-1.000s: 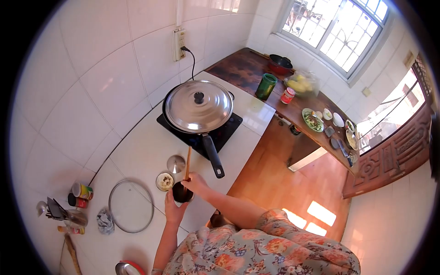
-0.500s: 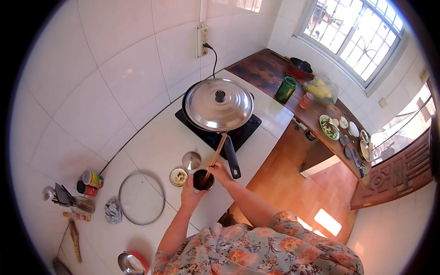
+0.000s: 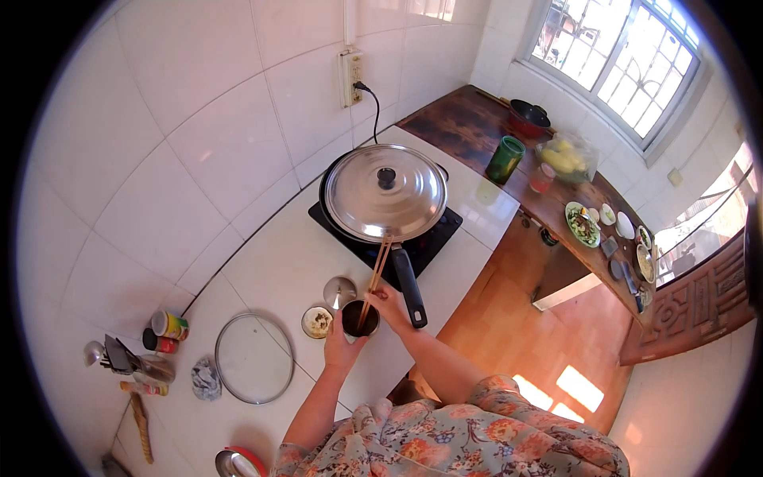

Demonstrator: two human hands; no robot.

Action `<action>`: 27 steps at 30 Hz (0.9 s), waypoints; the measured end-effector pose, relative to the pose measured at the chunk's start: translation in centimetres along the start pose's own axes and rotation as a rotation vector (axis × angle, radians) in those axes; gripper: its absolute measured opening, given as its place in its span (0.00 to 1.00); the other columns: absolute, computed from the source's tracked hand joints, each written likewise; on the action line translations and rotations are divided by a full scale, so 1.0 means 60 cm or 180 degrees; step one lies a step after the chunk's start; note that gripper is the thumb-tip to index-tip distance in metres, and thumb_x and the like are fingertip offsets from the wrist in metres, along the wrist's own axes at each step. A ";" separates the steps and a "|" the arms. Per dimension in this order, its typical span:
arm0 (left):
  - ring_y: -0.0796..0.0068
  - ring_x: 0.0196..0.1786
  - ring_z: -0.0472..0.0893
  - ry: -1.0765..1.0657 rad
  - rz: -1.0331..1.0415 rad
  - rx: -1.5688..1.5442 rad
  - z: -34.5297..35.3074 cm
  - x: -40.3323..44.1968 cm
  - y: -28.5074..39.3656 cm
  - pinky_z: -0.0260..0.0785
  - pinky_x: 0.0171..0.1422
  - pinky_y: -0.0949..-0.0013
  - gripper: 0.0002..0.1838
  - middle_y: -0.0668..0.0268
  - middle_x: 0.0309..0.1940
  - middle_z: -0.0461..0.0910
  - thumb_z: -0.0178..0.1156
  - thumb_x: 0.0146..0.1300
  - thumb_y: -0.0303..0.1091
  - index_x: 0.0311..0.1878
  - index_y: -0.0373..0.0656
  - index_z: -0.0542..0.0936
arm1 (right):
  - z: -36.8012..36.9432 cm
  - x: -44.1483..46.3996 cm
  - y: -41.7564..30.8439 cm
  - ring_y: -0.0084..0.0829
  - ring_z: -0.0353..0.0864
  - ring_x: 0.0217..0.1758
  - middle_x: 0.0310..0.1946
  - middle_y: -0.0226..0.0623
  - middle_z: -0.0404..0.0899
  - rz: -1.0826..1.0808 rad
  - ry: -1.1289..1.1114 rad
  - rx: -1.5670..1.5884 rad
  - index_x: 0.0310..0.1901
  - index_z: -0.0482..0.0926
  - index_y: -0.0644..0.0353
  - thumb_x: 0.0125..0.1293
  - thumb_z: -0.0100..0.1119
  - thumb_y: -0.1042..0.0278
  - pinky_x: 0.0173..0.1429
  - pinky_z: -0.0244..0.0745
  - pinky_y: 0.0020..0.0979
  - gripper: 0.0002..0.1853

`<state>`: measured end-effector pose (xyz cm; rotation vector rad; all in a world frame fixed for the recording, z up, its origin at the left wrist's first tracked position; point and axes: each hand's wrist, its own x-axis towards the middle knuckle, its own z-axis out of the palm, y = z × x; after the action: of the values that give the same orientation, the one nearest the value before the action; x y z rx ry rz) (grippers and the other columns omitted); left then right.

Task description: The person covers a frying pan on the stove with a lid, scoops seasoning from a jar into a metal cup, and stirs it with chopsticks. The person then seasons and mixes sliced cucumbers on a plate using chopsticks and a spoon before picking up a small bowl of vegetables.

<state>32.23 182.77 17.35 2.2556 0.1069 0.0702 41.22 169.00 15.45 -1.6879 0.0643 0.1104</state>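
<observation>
My left hand is closed around the side of a small bowl with dark contents. In my right hand is a pair of wooden chopsticks, their lower ends down inside the bowl and their upper ends slanting toward the pan. Just left of the bowl sits a small dish with pale, chopped-looking bits, and a round metal lid lies behind it. Beyond my hands a pan with a long black handle stands on a black induction cooker, covered by a domed steel lid.
A clear glass lid lies on the white tiled counter, near a crumpled plastic bag and jars. On the wooden counter are a green container, a bag of yellow produce and a plate of chopped food. A red-rimmed bowl is at the front.
The whole view has shifted slightly, so things sit a little lower and to the right. Both hands keep their holds, and the chopsticks stand a bit more upright in the bowl.
</observation>
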 end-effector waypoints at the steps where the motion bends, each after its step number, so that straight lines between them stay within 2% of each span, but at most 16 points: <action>1: 0.55 0.56 0.68 -0.0008 -0.0051 -0.0068 0.001 -0.001 -0.001 0.62 0.58 0.63 0.46 0.51 0.55 0.65 0.69 0.41 0.35 0.63 0.37 0.55 | -0.001 -0.004 0.011 0.18 0.69 0.28 0.24 0.29 0.73 -0.0230 0.0044 0.0017 0.33 0.76 0.65 0.53 0.63 0.61 0.33 0.65 0.22 0.14; 2: 0.54 0.57 0.67 -0.0023 -0.0087 -0.0142 0.004 0.000 -0.003 0.62 0.59 0.63 0.47 0.50 0.55 0.64 0.69 0.41 0.35 0.63 0.37 0.54 | -0.005 -0.007 0.026 0.18 0.68 0.29 0.25 0.29 0.72 -0.0467 0.0106 0.0029 0.33 0.75 0.65 0.53 0.63 0.61 0.33 0.65 0.21 0.15; 5: 0.54 0.59 0.64 -0.0056 0.0003 -0.0202 0.007 -0.001 -0.014 0.59 0.61 0.64 0.48 0.50 0.57 0.62 0.69 0.40 0.35 0.64 0.37 0.52 | -0.035 -0.037 0.049 0.18 0.68 0.29 0.25 0.29 0.71 -0.0563 0.0287 -0.0399 0.33 0.74 0.63 0.54 0.62 0.61 0.33 0.66 0.21 0.14; 7: 0.54 0.61 0.63 -0.0089 0.0013 -0.0276 0.010 -0.001 -0.010 0.57 0.63 0.64 0.49 0.50 0.58 0.61 0.69 0.40 0.34 0.65 0.37 0.51 | -0.084 -0.075 0.036 0.18 0.69 0.27 0.23 0.28 0.71 0.0166 -0.0309 -0.0114 0.32 0.73 0.63 0.55 0.61 0.63 0.32 0.67 0.22 0.12; 9: 0.55 0.63 0.59 -0.0097 -0.0117 -0.0325 0.006 -0.004 -0.007 0.54 0.65 0.64 0.49 0.50 0.60 0.59 0.68 0.41 0.33 0.65 0.37 0.50 | -0.142 -0.114 -0.008 0.18 0.71 0.24 0.22 0.28 0.72 0.0672 -0.0675 -0.0298 0.32 0.74 0.63 0.57 0.59 0.65 0.30 0.68 0.23 0.10; 10: 0.55 0.64 0.58 -0.0170 -0.0225 -0.0465 0.002 -0.007 -0.004 0.52 0.66 0.64 0.49 0.49 0.60 0.58 0.68 0.41 0.32 0.66 0.37 0.49 | -0.184 -0.119 0.004 0.19 0.72 0.24 0.22 0.29 0.73 0.0295 -0.0930 -0.0632 0.34 0.75 0.63 0.57 0.58 0.66 0.28 0.69 0.23 0.09; 13: 0.56 0.65 0.57 -0.0189 -0.0454 -0.0577 -0.005 -0.013 -0.007 0.58 0.63 0.61 0.50 0.51 0.62 0.55 0.68 0.41 0.31 0.66 0.40 0.48 | -0.304 -0.113 -0.048 0.19 0.73 0.23 0.23 0.30 0.74 0.0257 -0.0375 -0.0300 0.37 0.75 0.64 0.57 0.57 0.69 0.28 0.71 0.23 0.09; 15: 0.59 0.66 0.57 -0.0163 -0.0722 -0.0692 -0.018 -0.020 0.002 0.62 0.58 0.57 0.51 0.54 0.65 0.52 0.68 0.41 0.30 0.67 0.42 0.47 | -0.388 -0.054 -0.068 0.18 0.73 0.24 0.22 0.28 0.73 -0.0055 0.0153 -0.0462 0.38 0.75 0.64 0.57 0.57 0.70 0.29 0.71 0.22 0.09; 17: 0.61 0.65 0.58 0.0076 -0.0740 -0.0672 -0.013 -0.032 -0.033 0.63 0.56 0.59 0.51 0.56 0.65 0.54 0.68 0.42 0.30 0.68 0.44 0.47 | -0.471 0.036 -0.094 0.21 0.73 0.30 0.29 0.32 0.74 -0.0349 0.0529 -0.0653 0.43 0.72 0.66 0.55 0.58 0.70 0.34 0.71 0.23 0.14; 19: 0.62 0.65 0.59 0.0371 -0.0894 -0.0641 -0.017 -0.049 -0.043 0.63 0.53 0.61 0.50 0.56 0.64 0.55 0.67 0.42 0.29 0.68 0.43 0.48 | -0.557 0.157 -0.083 0.21 0.73 0.34 0.37 0.35 0.73 -0.0721 0.0747 -0.1419 0.49 0.68 0.64 0.52 0.61 0.67 0.38 0.71 0.24 0.23; 21: 0.61 0.65 0.59 0.0802 -0.1112 -0.0601 -0.024 -0.068 -0.030 0.63 0.51 0.63 0.49 0.54 0.63 0.56 0.65 0.42 0.26 0.67 0.43 0.49 | -0.606 0.253 -0.129 0.36 0.69 0.52 0.51 0.44 0.66 -0.0957 0.0867 -0.1743 0.58 0.61 0.61 0.50 0.64 0.62 0.51 0.68 0.32 0.34; 22: 0.60 0.65 0.59 0.0915 -0.1293 -0.0406 -0.021 -0.088 -0.063 0.63 0.51 0.63 0.46 0.52 0.64 0.55 0.61 0.47 0.26 0.68 0.43 0.47 | -0.644 0.323 -0.117 0.43 0.61 0.60 0.54 0.46 0.63 -0.1353 0.1052 -0.2249 0.60 0.58 0.60 0.49 0.64 0.57 0.60 0.60 0.37 0.38; 23: 0.57 0.65 0.58 0.1131 -0.1352 -0.0524 -0.027 -0.113 -0.102 0.63 0.54 0.62 0.46 0.50 0.65 0.53 0.60 0.47 0.24 0.68 0.43 0.46 | -0.667 0.370 -0.133 0.47 0.57 0.62 0.57 0.47 0.60 -0.1273 0.1141 -0.2627 0.62 0.54 0.56 0.48 0.64 0.52 0.63 0.55 0.41 0.42; 25: 0.55 0.65 0.57 0.1424 -0.1404 -0.0406 -0.026 -0.159 -0.196 0.62 0.58 0.59 0.44 0.49 0.65 0.51 0.58 0.48 0.22 0.68 0.43 0.46 | -0.706 0.461 -0.152 0.48 0.55 0.63 0.59 0.48 0.57 -0.1146 0.1232 -0.2747 0.63 0.53 0.54 0.47 0.64 0.49 0.63 0.54 0.44 0.44; 26: 0.52 0.64 0.57 0.1915 -0.1770 -0.0621 -0.028 -0.177 -0.228 0.58 0.61 0.56 0.42 0.48 0.64 0.53 0.56 0.49 0.21 0.67 0.43 0.48 | -0.723 0.501 -0.163 0.50 0.53 0.64 0.61 0.49 0.54 -0.1045 0.1372 -0.2902 0.64 0.51 0.51 0.46 0.64 0.46 0.63 0.54 0.47 0.46; 27: 0.53 0.64 0.58 0.1966 -0.1878 -0.0382 -0.027 -0.187 -0.208 0.58 0.61 0.56 0.41 0.48 0.64 0.53 0.56 0.50 0.23 0.67 0.43 0.49 | -0.735 0.534 -0.174 0.50 0.53 0.64 0.61 0.49 0.54 -0.1040 0.1324 -0.2889 0.64 0.51 0.51 0.46 0.64 0.46 0.63 0.54 0.47 0.46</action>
<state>20.26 190.78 8.56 1.9279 1.0532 0.4384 75.71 127.21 27.35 -2.5769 0.0506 -0.5360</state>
